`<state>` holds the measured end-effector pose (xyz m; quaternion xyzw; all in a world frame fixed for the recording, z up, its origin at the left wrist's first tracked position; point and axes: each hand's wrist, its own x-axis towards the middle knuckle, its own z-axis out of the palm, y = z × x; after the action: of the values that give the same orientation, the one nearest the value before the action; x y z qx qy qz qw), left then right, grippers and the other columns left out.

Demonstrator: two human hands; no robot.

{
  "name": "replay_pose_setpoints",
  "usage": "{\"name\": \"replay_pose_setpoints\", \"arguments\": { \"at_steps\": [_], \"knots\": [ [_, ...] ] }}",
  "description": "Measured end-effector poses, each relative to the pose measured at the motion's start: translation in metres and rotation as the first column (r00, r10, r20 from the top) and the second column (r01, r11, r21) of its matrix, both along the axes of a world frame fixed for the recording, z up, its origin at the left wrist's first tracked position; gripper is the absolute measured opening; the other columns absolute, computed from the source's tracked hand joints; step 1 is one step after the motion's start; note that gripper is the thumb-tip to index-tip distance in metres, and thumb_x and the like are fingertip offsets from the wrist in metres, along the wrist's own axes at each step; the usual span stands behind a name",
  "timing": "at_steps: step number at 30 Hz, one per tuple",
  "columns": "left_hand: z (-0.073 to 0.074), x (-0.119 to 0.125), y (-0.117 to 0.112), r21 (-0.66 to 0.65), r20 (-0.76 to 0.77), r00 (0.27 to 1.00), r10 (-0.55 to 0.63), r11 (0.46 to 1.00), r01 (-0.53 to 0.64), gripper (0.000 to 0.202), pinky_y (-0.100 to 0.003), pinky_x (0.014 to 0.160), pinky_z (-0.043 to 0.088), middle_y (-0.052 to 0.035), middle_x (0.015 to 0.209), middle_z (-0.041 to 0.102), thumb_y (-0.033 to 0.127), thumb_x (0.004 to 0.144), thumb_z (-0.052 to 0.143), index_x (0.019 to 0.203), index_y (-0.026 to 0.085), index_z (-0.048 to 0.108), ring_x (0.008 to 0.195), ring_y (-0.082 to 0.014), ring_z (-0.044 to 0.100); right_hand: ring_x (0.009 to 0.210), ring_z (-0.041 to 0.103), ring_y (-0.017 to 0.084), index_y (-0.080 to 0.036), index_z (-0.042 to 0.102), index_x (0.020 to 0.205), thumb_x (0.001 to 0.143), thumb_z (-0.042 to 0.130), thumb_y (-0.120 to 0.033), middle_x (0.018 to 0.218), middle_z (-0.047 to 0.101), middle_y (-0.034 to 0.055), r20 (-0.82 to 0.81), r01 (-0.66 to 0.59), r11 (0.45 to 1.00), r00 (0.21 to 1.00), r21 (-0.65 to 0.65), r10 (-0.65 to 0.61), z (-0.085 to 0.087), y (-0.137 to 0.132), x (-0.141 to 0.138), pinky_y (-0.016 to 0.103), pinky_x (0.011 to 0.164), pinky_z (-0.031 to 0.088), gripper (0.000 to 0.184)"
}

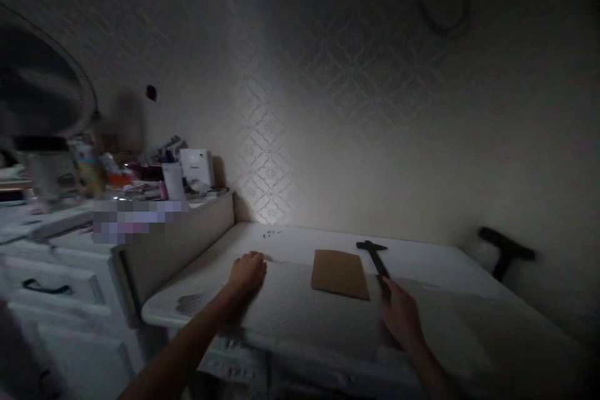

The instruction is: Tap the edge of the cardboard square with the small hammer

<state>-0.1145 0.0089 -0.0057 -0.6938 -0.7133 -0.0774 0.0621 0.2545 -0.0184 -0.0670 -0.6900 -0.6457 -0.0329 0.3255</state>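
Note:
My right hand [402,315] is wrapped round the handle of a hammer [377,260]. The hammer's dark head points away from me, close above the white tabletop or lying on it; I cannot tell which. Just left of the hammer, a flat square piece of brown cardboard [338,274] lies on the table [290,306]. Further left, my left hand [248,272] rests on the tabletop with its fingers curled together. Whatever it holds, if anything, is hidden. Beyond it, several tiny dark pieces [270,234] lie near the wall, too small to name.
At the left a white drawer cabinet [173,253] rises above the table. It carries a white box [197,167], a white tube [173,181], a jar [47,169] and a round mirror [42,84]. A dark T-shaped object [506,251] stands beyond the table's right edge.

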Motion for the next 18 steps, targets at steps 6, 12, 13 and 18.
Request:
{"name": "replay_pose_setpoints", "arguments": {
  "at_steps": [6, 12, 13, 18],
  "knots": [
    [-0.010, -0.013, -0.003, 0.050, 0.028, 1.000, 0.002, 0.999, -0.004, 0.036, -0.037, 0.098, 0.040, -0.0128, 0.126, 0.062, 0.029, 0.096, 0.039, 0.120, 0.016, 0.062, 0.113, -0.0253, 0.057, 0.106, 0.063, 0.034, -0.024, 0.060, 0.127, 0.081, 0.039, -0.025, 0.120, 0.068, 0.0130, 0.139, 0.188, 0.978, 0.975, -0.091, -0.174, 0.003, -0.003, 0.033, 0.053, 0.089, 0.046, 0.050],
    [-0.013, -0.006, -0.006, 0.057, 0.034, 0.999, 0.008, 0.998, -0.010, 0.038, -0.040, 0.101, 0.037, -0.0144, 0.130, 0.058, 0.028, 0.096, 0.037, 0.123, 0.014, 0.060, 0.117, -0.0269, 0.054, 0.118, 0.055, 0.034, -0.014, 0.056, 0.130, 0.087, 0.037, -0.026, 0.131, 0.060, 0.0166, 0.220, 0.105, 0.994, 0.971, -0.027, -0.097, 0.028, 0.011, -0.021, 0.058, 0.101, 0.036, 0.049],
    [-0.013, -0.005, -0.006, 0.055, 0.037, 0.999, 0.013, 0.998, -0.015, 0.038, -0.041, 0.101, 0.037, -0.0146, 0.130, 0.058, 0.028, 0.096, 0.037, 0.123, 0.014, 0.060, 0.118, -0.0273, 0.054, 0.120, 0.054, 0.033, -0.014, 0.057, 0.129, 0.088, 0.035, -0.024, 0.132, 0.060, 0.0160, 0.232, 0.079, 0.997, 0.970, -0.015, -0.073, 0.032, 0.017, -0.035, 0.058, 0.102, 0.034, 0.048],
    [-0.014, -0.005, -0.009, 0.050, 0.064, 0.998, 0.003, 0.999, -0.006, 0.038, -0.042, 0.102, 0.037, -0.0149, 0.129, 0.058, 0.028, 0.096, 0.036, 0.123, 0.015, 0.060, 0.119, -0.0276, 0.053, 0.127, 0.049, 0.032, -0.011, 0.055, 0.131, 0.091, 0.038, -0.027, 0.136, 0.056, 0.0176, 0.257, -0.077, 0.996, 0.962, -0.050, 0.088, 0.028, 0.051, -0.083, 0.052, 0.105, 0.033, 0.047]
  ]
}}
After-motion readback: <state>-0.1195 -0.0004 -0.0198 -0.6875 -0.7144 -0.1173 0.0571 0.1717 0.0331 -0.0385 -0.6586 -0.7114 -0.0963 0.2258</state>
